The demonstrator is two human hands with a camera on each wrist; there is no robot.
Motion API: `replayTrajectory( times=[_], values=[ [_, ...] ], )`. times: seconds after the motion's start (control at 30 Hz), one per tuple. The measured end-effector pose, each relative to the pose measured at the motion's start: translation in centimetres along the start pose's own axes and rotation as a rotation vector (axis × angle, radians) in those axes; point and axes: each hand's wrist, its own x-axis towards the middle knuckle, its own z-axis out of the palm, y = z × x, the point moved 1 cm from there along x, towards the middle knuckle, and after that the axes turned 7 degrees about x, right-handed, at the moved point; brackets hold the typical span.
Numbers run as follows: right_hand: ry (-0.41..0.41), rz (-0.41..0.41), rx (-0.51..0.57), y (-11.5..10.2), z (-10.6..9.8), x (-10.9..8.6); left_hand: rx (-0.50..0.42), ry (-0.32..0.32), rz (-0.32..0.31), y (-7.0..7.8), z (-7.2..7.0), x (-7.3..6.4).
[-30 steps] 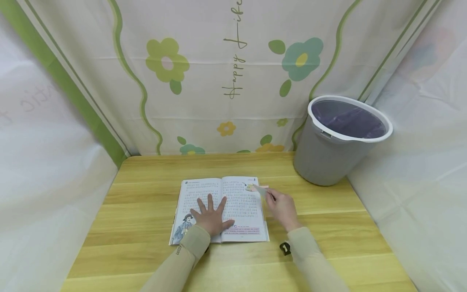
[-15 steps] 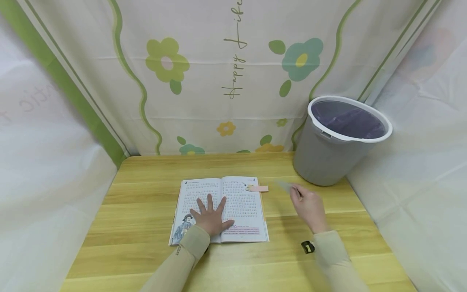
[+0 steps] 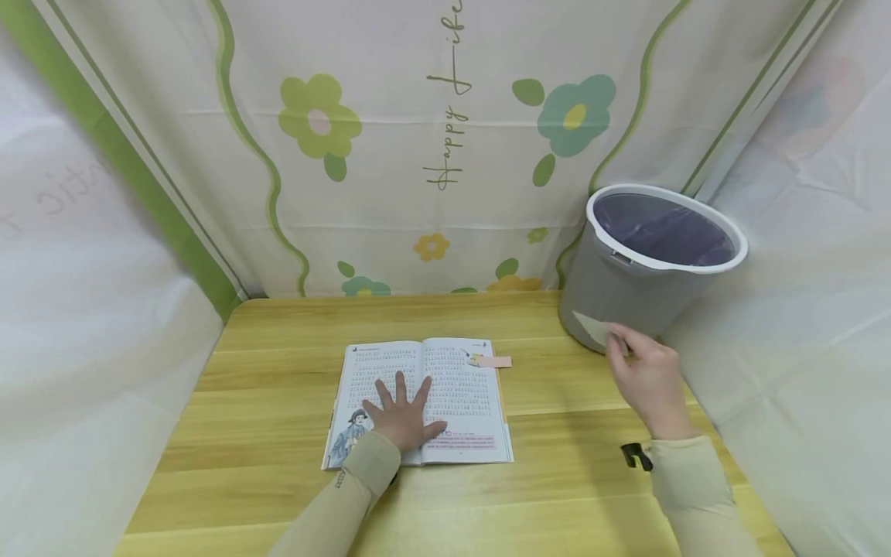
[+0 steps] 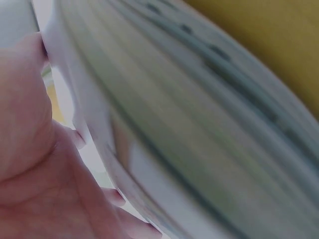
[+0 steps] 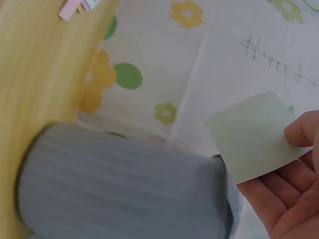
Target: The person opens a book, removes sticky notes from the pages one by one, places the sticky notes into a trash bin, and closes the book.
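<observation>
An open book (image 3: 462,394) with printed text and a drawing of a figure in a hat lies on the table. My left hand (image 3: 402,422) rests flat across its middle, fingers spread over both pages. A pink paper strip (image 3: 494,361) sticks out past the right page's edge near the top. My right hand (image 3: 649,379) is raised at the right, pinching a pale green slip of paper (image 5: 251,137) between thumb and fingers. In the head view the slip overlaps the lower side of the grey bin (image 3: 605,286).
The grey bin has a white rim (image 3: 696,267) and a dark purple liner (image 3: 661,228); it stands at the table's back right corner. A flower-printed curtain (image 3: 390,193) hangs behind the wooden table (image 3: 264,387), with pale sheets at both sides.
My right hand has moved right from the book's upper right edge toward the bin, carrying the slip away and uncovering the pink strip. My left hand and the book have stayed put.
</observation>
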Motion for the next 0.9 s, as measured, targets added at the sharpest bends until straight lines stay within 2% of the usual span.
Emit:
replayTrajectory(
  times=[0.23, 0.53, 0.73, 0.9],
  values=[
    [0.07, -0.015, -0.067, 0.0, -3.3, 3.0, -0.002, 0.004, 0.006, 0.1, -0.4, -0.4],
    [0.163, 0.011, -0.091, 1.1, -6.9, 7.6, -0.003, 0.023, 0.007, -0.2, 0.6, 0.2],
    [0.165, -0.003, -0.144, 2.6, -8.6, 11.0, 0.009, 0.015, 0.006, 0.0, 0.2, 0.0],
    [0.091, -0.022, -0.217, 4.5, -9.3, 13.5, 0.017, 0.013, 0.006, 0.1, -0.2, -0.4]
  ],
)
